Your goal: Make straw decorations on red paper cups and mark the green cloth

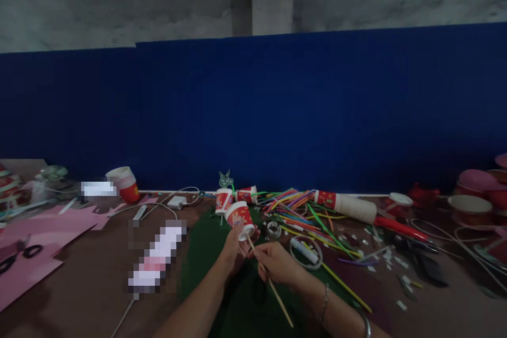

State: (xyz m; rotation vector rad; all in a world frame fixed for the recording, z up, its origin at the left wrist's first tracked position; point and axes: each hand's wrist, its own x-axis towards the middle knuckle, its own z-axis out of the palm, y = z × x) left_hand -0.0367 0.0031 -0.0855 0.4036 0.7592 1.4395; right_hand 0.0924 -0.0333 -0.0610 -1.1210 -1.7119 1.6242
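**A cup (238, 215) in the left hand (236, 247), a stick (279, 303) in the right hand (275, 263)**

The left hand is wrapped around the cup, red with white ends, holding it tilted above the mat (208, 256). The right hand pinches the stick between thumb and fingers; its upper end meets the cup's near white end, though whether it goes in cannot be told. The stick's other end slants down toward the wearer. A bracelet (325, 296) circles the right wrist.

Just behind the held cup stand an upright cup (224, 201) and, to its right, a cup on its side (246, 195). A green cat-faced cutout (225, 179) rises above the upright one. Near the right hand lie a tape roll (273, 229) and a coiled cable (293, 253).

Farther right, a heap of coloured stems (291, 200) reaches toward a long cup stack (352, 208) lying down. Beyond that are a red-handled tool (404, 228), white scraps (388, 259) and a pink-topped pile (473, 180) at the edge.

To the left, a white charger (177, 202) sits on the table (99, 253), with an upright cup stack (123, 185) behind. Farther left, scissors (29, 251) rest on pink paper (55, 229). A blue panel (253, 116) closes off the back, below a grey wall (119, 0).
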